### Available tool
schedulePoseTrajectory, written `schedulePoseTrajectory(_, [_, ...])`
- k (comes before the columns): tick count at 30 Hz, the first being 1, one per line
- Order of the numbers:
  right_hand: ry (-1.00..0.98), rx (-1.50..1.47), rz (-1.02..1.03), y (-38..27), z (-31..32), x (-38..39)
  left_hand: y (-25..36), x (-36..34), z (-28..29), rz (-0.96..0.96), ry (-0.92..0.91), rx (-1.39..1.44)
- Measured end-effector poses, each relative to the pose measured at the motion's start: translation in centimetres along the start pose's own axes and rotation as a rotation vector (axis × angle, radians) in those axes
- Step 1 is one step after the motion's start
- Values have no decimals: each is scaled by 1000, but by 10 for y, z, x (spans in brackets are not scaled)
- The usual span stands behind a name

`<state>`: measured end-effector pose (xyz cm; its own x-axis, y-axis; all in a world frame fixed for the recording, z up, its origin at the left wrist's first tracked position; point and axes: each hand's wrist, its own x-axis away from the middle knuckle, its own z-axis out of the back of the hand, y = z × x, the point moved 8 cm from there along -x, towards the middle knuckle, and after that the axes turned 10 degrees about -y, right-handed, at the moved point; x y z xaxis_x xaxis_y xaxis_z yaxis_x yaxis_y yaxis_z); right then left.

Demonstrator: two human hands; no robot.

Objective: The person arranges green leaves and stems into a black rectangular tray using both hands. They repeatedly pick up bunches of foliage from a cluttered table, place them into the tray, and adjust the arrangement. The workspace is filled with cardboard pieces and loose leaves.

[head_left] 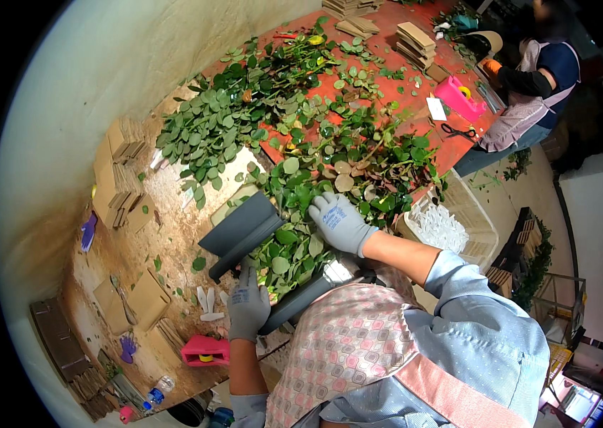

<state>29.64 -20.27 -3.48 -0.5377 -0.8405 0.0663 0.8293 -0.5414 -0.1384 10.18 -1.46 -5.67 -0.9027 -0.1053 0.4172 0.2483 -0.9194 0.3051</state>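
Note:
Both my hands wear grey gloves. My right hand (pixel 340 222) is on the leafy rose stems (pixel 301 246) in front of me, its fingers bent into the foliage; the fingertips are partly hidden. My left hand (pixel 248 307) lies by the near end of a dark grey trough-like holder (pixel 244 235), fingers stretched out and thumb apart, with leaves beside it. Between the holder's two dark sides, the stems lie in a bunch. A larger heap of leafy rose stems (pixel 230 114) spreads over the table beyond my hands.
A crate of white pieces (pixel 440 227) stands right of my arm. Folded cardboard (pixel 119 171), a pink tape dispenser (pixel 205 351) and white plastic pieces (pixel 208 303) lie at left. Across the red table (pixel 380 43), scissors (pixel 458 131) and another pink dispenser (pixel 458 98) lie near a co-worker (pixel 544 93).

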Motion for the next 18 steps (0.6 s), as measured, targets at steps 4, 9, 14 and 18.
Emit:
schedulePoseTrajectory(4, [-124,-58,36,3,-28,-9,2,2,2,37,-24,-40])
schedulePoseTrajectory(9, [-260,-410,23,33,8,-66,-2,0,1,75,-60,5])
schedulePoseTrajectory(14, [-74,-136,114,45,21,-142,7,4,17,121,-57,41])
schedulePoseTrajectory(18, [-420,312,204,51,-74,-169,7,5,21,41,82,41])
